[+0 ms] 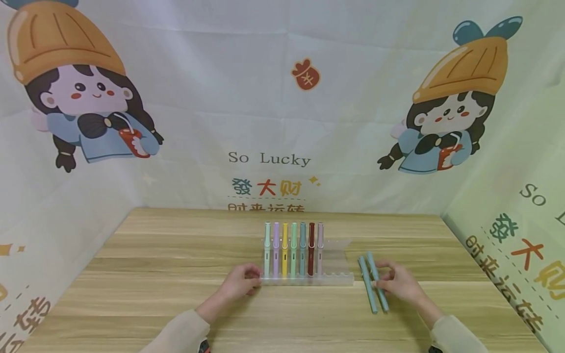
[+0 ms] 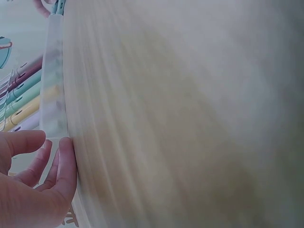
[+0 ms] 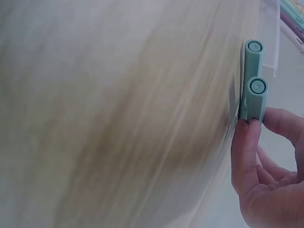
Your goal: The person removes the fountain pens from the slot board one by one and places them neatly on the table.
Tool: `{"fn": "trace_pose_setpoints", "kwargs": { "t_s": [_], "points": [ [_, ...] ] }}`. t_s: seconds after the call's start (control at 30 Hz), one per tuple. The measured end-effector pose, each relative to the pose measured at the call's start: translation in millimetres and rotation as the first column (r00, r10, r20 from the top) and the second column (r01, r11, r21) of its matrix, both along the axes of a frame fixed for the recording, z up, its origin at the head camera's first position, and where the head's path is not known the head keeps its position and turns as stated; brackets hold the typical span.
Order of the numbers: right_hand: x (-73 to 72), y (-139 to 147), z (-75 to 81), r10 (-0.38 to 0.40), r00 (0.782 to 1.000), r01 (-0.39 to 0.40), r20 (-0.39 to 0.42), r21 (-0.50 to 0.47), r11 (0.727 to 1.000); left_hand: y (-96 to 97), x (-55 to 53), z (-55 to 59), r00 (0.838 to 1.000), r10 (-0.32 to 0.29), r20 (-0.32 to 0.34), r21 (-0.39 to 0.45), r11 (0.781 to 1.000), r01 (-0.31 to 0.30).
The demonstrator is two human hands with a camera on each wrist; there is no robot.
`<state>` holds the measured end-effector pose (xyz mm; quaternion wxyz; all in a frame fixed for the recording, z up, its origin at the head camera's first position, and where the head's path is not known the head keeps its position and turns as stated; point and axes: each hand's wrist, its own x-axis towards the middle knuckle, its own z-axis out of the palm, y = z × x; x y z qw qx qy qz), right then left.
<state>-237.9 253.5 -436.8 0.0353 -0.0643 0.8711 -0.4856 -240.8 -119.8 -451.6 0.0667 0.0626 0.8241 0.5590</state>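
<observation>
A clear pen stand (image 1: 304, 279) holds a row of several upright capped pens, among them a yellow pen (image 1: 284, 255) and a dark red pen (image 1: 311, 255). At the stand's left end, my left hand (image 1: 242, 282) grips the corner of its front ledge between thumb and fingers. To the right of the stand, two blue-green pens lie side by side. My right hand (image 1: 399, 283) pinches the nearer blue-green pen (image 3: 258, 97) between thumb and finger. The other blue-green pen (image 1: 367, 284) lies just left of it, close against it in the right wrist view.
The stand's right part has slots without pens. Everything rests on a wood-grain table (image 1: 176, 255). A printed cloth backdrop (image 1: 198, 98) closes off the back and both sides.
</observation>
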Motion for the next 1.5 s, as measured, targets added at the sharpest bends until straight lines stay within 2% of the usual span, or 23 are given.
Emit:
{"fn": "trace_pose_setpoints", "kwargs": {
  "t_s": [0.2,0.4,0.6,0.97,1.13,1.27,1.4,1.5],
  "points": [
    [1.8,0,1.8,-0.012,0.999,0.010,0.035,0.058,0.998,0.1,0.1,0.1,1.000,0.002,0.002,0.005,1.000,-0.002],
    [0.1,-1,-0.2,-0.039,0.999,0.036,0.036,0.089,0.995,-0.1,0.3,0.1,1.000,-0.003,-0.008,0.010,1.000,0.003],
    [-0.3,-3,-1.1,-0.065,0.996,0.061,0.060,0.074,0.995,-0.2,0.2,0.3,1.000,-0.007,-0.016,0.006,1.000,0.007],
    [-2.4,-4,-4.0,-0.089,0.995,0.084,0.055,0.074,0.994,-0.1,0.0,0.1,1.000,-0.005,-0.010,0.005,1.000,0.005],
    [-2.9,-3,-2.8,-0.103,0.993,0.101,0.062,0.040,0.994,-0.5,-0.3,0.3,1.000,-0.013,-0.003,0.003,1.000,0.013],
    [-4.0,-5,1.0,-0.118,0.993,0.117,0.020,0.030,0.993,-0.2,0.4,1.2,1.000,-0.011,-0.007,0.003,1.000,0.011],
    [-3.9,-12,5.7,-0.097,0.994,0.099,-0.050,0.045,0.994,0.0,1.6,2.5,1.000,-0.005,-0.005,0.008,1.000,0.005],
    [-4.5,-19,7.9,-0.078,0.995,0.080,-0.063,0.021,0.997,-0.1,1.9,2.6,1.000,-0.002,-0.004,0.007,1.000,0.002]
  ]
}}
